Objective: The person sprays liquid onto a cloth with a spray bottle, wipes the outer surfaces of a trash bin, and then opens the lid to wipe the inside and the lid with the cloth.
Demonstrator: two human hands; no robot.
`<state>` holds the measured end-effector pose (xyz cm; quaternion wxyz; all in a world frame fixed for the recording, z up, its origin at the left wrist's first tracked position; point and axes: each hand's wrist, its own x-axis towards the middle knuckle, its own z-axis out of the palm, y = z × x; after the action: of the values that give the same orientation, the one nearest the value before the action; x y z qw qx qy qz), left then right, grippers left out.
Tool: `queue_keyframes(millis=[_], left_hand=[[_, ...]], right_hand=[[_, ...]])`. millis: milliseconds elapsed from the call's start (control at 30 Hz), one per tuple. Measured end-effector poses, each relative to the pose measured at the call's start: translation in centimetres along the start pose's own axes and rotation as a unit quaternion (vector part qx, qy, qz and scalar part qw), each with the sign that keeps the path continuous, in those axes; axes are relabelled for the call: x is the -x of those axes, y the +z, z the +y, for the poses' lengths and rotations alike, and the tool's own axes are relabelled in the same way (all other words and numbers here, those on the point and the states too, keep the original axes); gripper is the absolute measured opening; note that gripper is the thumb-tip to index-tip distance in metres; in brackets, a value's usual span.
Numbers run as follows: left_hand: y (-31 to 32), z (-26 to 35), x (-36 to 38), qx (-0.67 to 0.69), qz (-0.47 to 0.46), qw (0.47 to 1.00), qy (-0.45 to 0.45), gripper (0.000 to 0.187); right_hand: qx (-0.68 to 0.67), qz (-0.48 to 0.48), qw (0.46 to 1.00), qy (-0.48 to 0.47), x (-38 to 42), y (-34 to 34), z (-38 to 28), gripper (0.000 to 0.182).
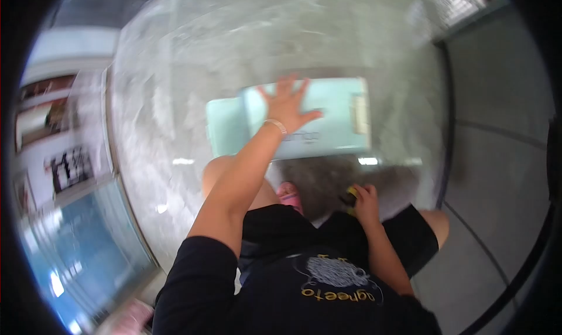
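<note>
My left hand (288, 108) lies flat with fingers spread on a pale mint-green, box-like item (336, 115). Blurred dark lettering marks its top, and a cream, handle-like strip (359, 114) runs along its right end. A lower mint-green section (225, 124) sticks out on the left. Near my knee, my right hand (365, 201) is closed around a small yellow-and-black object (350, 198), partly hidden by the fingers; I cannot make out its kind.
Glossy grey floor (263, 30) surrounds the mint-green item. A pink sandal (288, 197) is on my foot between my knees. Dark grey panels (500, 142) stand on the right. On the left are a framed glass panel (88, 235) and shelves (47, 121).
</note>
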<state>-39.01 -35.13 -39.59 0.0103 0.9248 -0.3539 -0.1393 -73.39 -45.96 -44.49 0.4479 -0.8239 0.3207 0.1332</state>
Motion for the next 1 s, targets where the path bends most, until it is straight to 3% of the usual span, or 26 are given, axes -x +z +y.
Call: queue_keyframes(millis=[33,100,167,233,300,367,467,567,600,733,833,900,1000], left_hand=[[-1.0,-1.4,0.1,0.090,-0.004,0.996,0.023,0.083],[-1.5,-7.1,0.2,0.285,0.119,0.950,0.056,0.084],[-1.7,-15.4,1.7,0.212,0.184,0.957,-0.072,0.089],[0.4,-21.8,6.7,0.201,0.159,0.931,-0.258,0.092],[6.4,-26.2,10.9,0.102,-0.019,0.919,-0.380,0.094],[13.2,-29.6,14.8,0.231,-0.066,0.897,-0.370,0.074],[9.7,-27.2,14.6,0.496,-0.156,0.772,-0.366,0.047],[2.3,-21.8,11.8,0.532,-0.165,0.799,-0.224,0.030],[-1.2,-20.0,10.5,0.474,-0.191,0.837,-0.197,0.028],[-9.0,-16.6,8.7,0.458,-0.149,0.861,-0.160,0.026],[-14.9,-13.7,9.5,0.498,-0.146,0.836,-0.178,0.028],[-18.1,-10.8,10.3,0.530,-0.140,0.817,-0.176,0.029],[-19.5,-7.8,10.8,0.592,-0.135,0.781,-0.148,0.031]], right_hand=[[-0.025,0.014,0.999,-0.030,0.0,-0.6,-1.7,0.034],[-0.057,0.032,0.996,-0.066,0.1,-2.6,-4.3,0.032],[-0.078,0.043,0.992,-0.086,-0.6,-3.6,-4.4,0.031],[-0.066,0.054,0.992,-0.097,-0.9,-3.7,-4.2,0.030],[-0.076,0.052,0.992,-0.089,-1.0,-3.6,-3.8,0.030],[-0.106,0.038,0.992,-0.059,-0.9,-3.3,-3.3,0.030],[-0.175,0.023,0.984,-0.026,-0.3,-3.9,-3.6,0.030],[-0.259,0.011,0.966,-0.007,0.7,-5.7,-4.1,0.031],[-0.287,0.008,0.958,-0.006,0.7,-6.5,-4.8,0.032],[-0.338,0.018,0.938,-0.069,0.8,-9.5,-8.0,0.031],[-0.429,0.011,0.900,-0.078,1.6,-11.6,-10.6,0.028],[-0.422,0.003,0.897,-0.130,2.0,-12.8,-11.5,0.028],[-0.463,-0.009,0.874,-0.148,2.8,-14.5,-13.0,0.029]])
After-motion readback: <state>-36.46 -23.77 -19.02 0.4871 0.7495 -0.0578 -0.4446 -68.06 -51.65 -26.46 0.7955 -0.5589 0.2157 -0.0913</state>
